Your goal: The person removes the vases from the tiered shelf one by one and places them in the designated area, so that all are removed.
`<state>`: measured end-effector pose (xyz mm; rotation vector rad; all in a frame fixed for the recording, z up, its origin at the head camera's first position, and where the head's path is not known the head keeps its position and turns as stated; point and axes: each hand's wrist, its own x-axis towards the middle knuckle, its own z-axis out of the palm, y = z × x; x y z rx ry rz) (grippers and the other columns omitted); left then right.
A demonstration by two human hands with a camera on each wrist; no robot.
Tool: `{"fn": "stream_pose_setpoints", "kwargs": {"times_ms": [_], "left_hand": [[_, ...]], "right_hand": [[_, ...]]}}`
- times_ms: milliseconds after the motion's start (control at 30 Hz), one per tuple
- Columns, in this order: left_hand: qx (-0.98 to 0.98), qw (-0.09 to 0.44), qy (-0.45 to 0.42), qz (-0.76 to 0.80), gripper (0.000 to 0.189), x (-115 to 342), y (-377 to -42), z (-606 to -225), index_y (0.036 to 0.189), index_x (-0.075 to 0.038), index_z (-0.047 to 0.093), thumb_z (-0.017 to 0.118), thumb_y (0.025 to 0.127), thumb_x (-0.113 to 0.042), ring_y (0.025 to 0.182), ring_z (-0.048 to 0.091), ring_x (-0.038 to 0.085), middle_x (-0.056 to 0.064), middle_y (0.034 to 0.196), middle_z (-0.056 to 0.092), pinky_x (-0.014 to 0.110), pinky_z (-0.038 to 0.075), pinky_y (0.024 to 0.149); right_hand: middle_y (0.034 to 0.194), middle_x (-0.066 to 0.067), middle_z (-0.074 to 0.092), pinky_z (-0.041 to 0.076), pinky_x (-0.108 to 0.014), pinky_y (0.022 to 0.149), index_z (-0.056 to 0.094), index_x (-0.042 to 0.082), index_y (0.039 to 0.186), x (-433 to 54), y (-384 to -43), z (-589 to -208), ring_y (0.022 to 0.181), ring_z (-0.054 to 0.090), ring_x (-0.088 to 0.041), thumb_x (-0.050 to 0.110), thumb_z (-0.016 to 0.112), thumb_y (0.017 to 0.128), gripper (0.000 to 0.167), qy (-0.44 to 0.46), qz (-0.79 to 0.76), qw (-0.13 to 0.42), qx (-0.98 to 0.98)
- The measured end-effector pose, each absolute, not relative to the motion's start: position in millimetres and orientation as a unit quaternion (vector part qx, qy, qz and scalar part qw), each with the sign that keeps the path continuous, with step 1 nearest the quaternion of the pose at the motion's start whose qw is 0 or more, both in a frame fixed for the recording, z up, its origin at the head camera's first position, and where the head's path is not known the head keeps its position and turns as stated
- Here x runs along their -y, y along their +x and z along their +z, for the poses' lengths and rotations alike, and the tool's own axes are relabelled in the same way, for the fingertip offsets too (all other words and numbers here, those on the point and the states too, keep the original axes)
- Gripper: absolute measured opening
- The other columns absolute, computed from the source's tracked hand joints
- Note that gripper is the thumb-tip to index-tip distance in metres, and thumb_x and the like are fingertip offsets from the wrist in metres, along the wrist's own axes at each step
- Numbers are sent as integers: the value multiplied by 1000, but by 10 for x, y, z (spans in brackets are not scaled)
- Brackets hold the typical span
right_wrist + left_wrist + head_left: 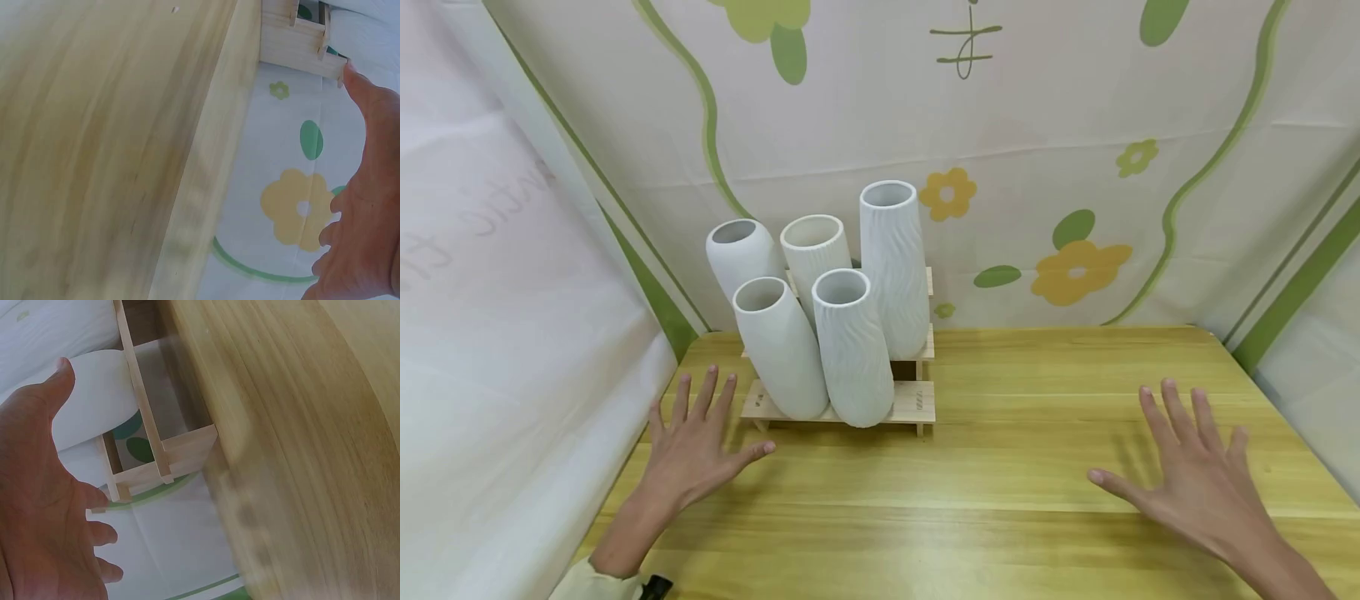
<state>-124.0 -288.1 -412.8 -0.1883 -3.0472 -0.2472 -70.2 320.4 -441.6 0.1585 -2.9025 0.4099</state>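
Note:
Several white vases stand on a stepped wooden rack [917,402] left of centre in the head view. On its lowest step are a smooth vase [782,358] and a wavy-textured vase [856,358]. Behind them are a rounded vase [741,258], a ribbed vase [816,258] and a tall wavy vase [895,267]. My left hand [692,450], fingers spread, is just left of the rack and holds nothing. Far to the right, over the table, my right hand [1202,483] is likewise spread with nothing in it. The left wrist view shows the rack's side frame [187,450] beyond the thumb.
The wooden table [1000,467] has a back edge against a white curtain [850,108] printed with flowers and green lines. Another white curtain [512,333] hangs along the left side, and one [1315,358] along the right.

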Motion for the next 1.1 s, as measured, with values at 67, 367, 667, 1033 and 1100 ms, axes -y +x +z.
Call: {"fn": "stream_pose_setpoints", "kwargs": {"times_ms": [67,367,667,1033,1100], "left_hand": [[994,37,-60,-82,120,2885,-1250,-4131,174,-12,15,63,90,-82,164,-5,55,20,180,3,89,-4,118],[995,31,-56,-81,118,2899,-1310,-4117,174,-12,15,65,91,-79,163,-4,56,21,180,3,91,-1,116],[990,22,-60,-124,118,2974,-1378,-4137,174,-10,8,63,94,-77,163,-1,57,22,180,0,89,4,119],[974,5,-71,-217,112,3089,-1461,-4253,172,0,10,68,100,-62,154,22,65,33,176,11,84,27,116],[968,0,-71,-239,109,3111,-1485,-4265,172,0,10,68,101,-59,154,25,65,34,175,14,83,30,116]], "right_hand": [[180,-15,-10,-26,-82,114,5,10,174,-3169,-718,-4414,164,-24,-40,69,79,85,130,55,140,106,983],[180,-15,-7,-22,-82,117,4,12,174,-2983,-807,-4369,165,-21,-38,71,79,85,131,69,151,116,979],[181,-16,-7,-18,-82,120,2,13,174,-2742,-885,-4296,166,-19,-39,70,80,85,132,78,183,106,974],[181,-8,-10,-12,-78,126,0,14,174,-2386,-958,-4231,167,-17,-35,68,79,87,130,104,226,108,963],[181,-8,-9,-9,-78,126,1,14,174,-2318,-972,-4217,168,-15,-35,68,80,87,129,109,232,112,960]]}}
